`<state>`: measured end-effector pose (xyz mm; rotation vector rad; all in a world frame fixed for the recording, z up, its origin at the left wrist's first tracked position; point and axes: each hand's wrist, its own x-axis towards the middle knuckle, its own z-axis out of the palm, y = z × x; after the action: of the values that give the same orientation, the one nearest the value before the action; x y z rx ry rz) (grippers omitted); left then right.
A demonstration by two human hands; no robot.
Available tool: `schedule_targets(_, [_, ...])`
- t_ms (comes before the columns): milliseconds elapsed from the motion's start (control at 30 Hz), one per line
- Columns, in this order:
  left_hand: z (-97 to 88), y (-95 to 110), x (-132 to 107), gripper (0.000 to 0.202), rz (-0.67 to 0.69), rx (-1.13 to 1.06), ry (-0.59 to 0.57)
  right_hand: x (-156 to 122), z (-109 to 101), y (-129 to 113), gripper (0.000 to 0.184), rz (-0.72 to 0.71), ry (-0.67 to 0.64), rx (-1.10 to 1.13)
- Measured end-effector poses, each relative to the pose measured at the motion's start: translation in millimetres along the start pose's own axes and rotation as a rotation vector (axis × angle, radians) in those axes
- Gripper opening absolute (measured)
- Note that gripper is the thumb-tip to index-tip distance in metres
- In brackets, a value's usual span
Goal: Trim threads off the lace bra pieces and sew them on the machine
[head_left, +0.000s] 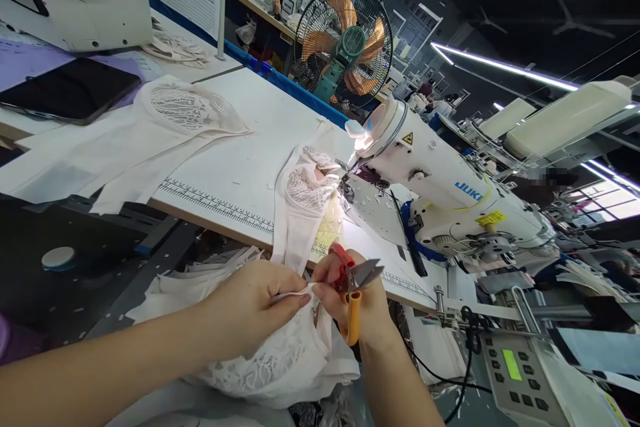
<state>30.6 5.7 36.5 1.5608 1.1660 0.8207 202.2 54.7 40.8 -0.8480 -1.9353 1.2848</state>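
My left hand pinches the edge of a pale lace bra between thumb and fingers, in front of the table edge. Close beside it, my right hand grips the same fabric at its fingertips. Small scissors with red and orange handles are also held in the right hand, blades pointing right, away from the cloth. Another lace bra piece lies on the table by the needle of a white sewing machine and hangs over the edge toward my hands.
More pale bra pieces lie at the left beside a black phone. Black tweezers rest near the machine bed. A control box sits at lower right. Beyond the table stands a fan.
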Motion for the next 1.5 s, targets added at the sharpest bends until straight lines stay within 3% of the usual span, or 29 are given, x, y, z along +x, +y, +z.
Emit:
schedule_targets(133, [0.0,-2,-1,0.029,0.187,0.277,0.105,0,-2,0,0.019,0.008,-0.038,0.072])
schedule_targets(200, [-0.3,-2,0,0.028,0.199,0.313,0.125,2,-2,-2,0.021,0.001,-0.034,0.087])
schedule_targets(267, [-1.3,-2,1,0.031,0.112,0.245,0.091,3,-1,-3,0.021,-0.01,-0.019,0.094])
schedule_targets(367, [-5.0,-1,3,0.032,-0.084,-0.047,-0.078,3,0,-2,0.022,-0.032,0.01,0.101])
schedule_targets(467, [-9.2,1,6,0.037,-0.132,-0.274,-0.199,2,1,1,0.02,-0.048,0.044,0.063])
schedule_targets(667, [-7.3,2,7,0.035,-0.151,-0.122,0.004,0,4,3,0.015,-0.138,0.106,0.0])
schedule_targets(800, [-7.9,2,8,0.029,-0.053,-0.024,0.102,2,3,-1,0.016,-0.184,0.129,-0.057])
schedule_targets(933, [-12.9,7,12,0.035,-0.133,0.028,0.009,4,0,-4,0.012,-0.23,0.098,-0.136])
schedule_targets(1067, [-16.7,11,14,0.039,-0.171,-0.103,-0.093,6,0,-8,0.011,-0.282,0.094,-0.167])
schedule_targets(1167, [-18.7,12,13,0.038,-0.164,-0.16,-0.1,7,0,-11,0.01,-0.202,0.092,-0.14])
schedule_targets(1300, [-21.6,17,14,0.037,-0.104,-0.014,-0.033,12,-3,-15,0.013,-0.009,0.078,-0.047])
schedule_targets(1500, [-27.2,31,20,0.034,0.012,0.083,-0.01,16,-4,-30,0.02,0.057,0.112,0.019])
